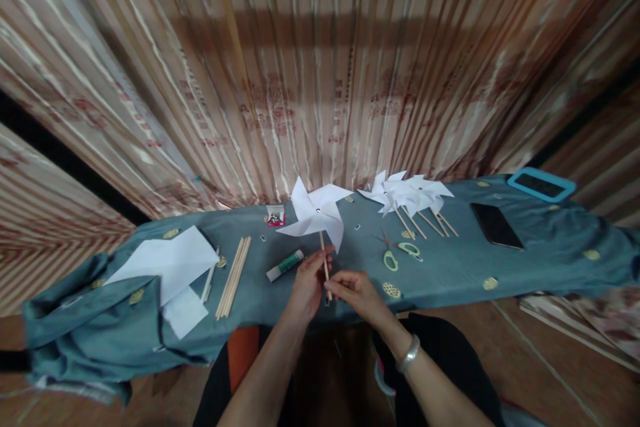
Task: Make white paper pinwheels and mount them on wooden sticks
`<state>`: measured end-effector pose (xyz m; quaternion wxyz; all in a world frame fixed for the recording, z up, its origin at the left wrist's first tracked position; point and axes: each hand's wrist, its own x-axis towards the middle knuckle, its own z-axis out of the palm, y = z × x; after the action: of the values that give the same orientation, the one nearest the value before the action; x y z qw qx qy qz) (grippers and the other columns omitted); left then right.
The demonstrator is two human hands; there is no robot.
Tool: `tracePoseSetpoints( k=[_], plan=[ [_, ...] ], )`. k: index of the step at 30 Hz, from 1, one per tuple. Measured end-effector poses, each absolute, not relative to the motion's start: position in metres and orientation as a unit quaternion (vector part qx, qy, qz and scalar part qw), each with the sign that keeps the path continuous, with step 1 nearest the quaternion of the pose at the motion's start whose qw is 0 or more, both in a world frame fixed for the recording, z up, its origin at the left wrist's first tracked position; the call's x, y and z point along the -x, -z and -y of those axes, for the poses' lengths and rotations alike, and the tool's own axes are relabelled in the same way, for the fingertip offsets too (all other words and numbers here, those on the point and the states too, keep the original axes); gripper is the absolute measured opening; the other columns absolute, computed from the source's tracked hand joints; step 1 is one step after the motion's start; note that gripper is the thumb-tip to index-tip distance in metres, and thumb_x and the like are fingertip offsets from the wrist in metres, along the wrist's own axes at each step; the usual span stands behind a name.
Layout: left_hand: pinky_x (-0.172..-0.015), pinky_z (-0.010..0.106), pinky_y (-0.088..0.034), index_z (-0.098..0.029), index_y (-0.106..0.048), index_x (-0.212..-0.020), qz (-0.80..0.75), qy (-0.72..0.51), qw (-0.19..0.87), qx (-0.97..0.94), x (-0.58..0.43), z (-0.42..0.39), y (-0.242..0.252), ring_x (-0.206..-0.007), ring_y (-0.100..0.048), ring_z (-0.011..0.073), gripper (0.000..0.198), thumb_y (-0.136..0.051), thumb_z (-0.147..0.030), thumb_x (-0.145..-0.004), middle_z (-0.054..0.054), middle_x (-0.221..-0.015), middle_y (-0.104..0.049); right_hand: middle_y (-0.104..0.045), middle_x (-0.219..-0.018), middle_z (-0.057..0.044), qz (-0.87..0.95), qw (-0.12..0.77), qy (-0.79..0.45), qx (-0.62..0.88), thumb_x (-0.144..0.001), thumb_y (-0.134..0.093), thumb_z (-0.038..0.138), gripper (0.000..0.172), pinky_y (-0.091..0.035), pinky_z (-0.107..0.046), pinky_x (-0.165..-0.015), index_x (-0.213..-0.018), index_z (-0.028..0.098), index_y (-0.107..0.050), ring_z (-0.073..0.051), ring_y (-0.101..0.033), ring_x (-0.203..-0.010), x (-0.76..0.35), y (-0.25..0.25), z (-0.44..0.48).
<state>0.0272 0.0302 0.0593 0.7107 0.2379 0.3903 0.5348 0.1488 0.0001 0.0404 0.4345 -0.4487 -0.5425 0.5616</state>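
Observation:
A white paper pinwheel [311, 208] on a thin wooden stick stands before me, tilted away, with a small metallic pin at its centre. My left hand [311, 278] is closed around the stick a little below the paper blades. Lower down, my right hand [354, 290] pinches the same stick between thumb and fingers. Just left of my hands lies a glue stick [285, 265] with a green and white label. To the right, scissors [399, 251] with pale green handles rest partly opened. Beside the pinwheel sits a small red and white box [275, 215] of metal pins.
Several white pinwheels [407, 193] lie overlapped at the back right. A dark phone [497, 225] and a blue-framed device [541, 185] are further right. Wooden sticks [233, 277], a pen [209, 280] and white paper sheets [170, 260] lie left on the green cloth [450, 280]. Curtains [320, 80] hang behind.

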Motion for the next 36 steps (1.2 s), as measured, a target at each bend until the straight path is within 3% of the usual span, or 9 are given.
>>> tracePoseSetpoints(
  k=[10,20,28,36],
  plan=[
    [-0.062,0.023,-0.039,-0.014,-0.079,-0.082,-0.439,-0.517,0.676,-0.288,-0.021,-0.032,-0.054,-0.063,-0.053,0.0098,0.045,-0.087,-0.045,-0.050,0.003,-0.068,-0.067,-0.063,-0.058,0.001,0.525,0.449,-0.568,0.448,-0.073,-0.071,0.050,0.034,-0.040,-0.024,-0.057,-0.062,0.019,-0.065,-0.011,-0.052,-0.054,-0.147,-0.031,-0.004],
    [-0.066,0.025,-0.043,-0.018,-0.079,-0.074,-0.453,-0.516,0.660,-0.305,-0.018,-0.030,-0.054,-0.066,-0.057,0.0125,0.032,-0.087,-0.032,-0.047,0.004,-0.072,-0.073,-0.064,-0.058,0.001,0.533,0.438,-0.566,0.452,-0.069,-0.073,0.054,0.036,-0.042,-0.025,-0.058,-0.063,0.019,-0.068,-0.012,-0.054,-0.056,-0.152,-0.036,-0.008],
    [-0.069,0.024,-0.043,-0.018,-0.079,-0.074,-0.463,-0.462,0.686,-0.319,-0.023,-0.025,-0.051,-0.067,-0.058,0.0114,0.033,-0.089,-0.030,-0.045,0.004,-0.075,-0.074,-0.074,-0.084,-0.003,0.354,0.607,-0.507,0.500,-0.059,-0.080,0.057,0.042,-0.049,-0.032,-0.078,-0.081,0.022,-0.075,-0.019,-0.063,-0.079,-0.194,-0.055,-0.031],
    [-0.068,0.025,-0.042,-0.018,-0.080,-0.079,-0.466,-0.430,0.682,-0.364,-0.027,-0.022,-0.040,-0.065,-0.056,0.0122,0.035,-0.088,-0.034,-0.049,0.005,-0.071,-0.073,-0.071,-0.073,0.000,0.301,0.616,-0.559,0.466,-0.052,-0.087,0.046,0.038,-0.045,-0.023,-0.056,-0.076,0.021,-0.074,-0.011,-0.057,-0.060,-0.197,-0.064,-0.036]
  ],
)
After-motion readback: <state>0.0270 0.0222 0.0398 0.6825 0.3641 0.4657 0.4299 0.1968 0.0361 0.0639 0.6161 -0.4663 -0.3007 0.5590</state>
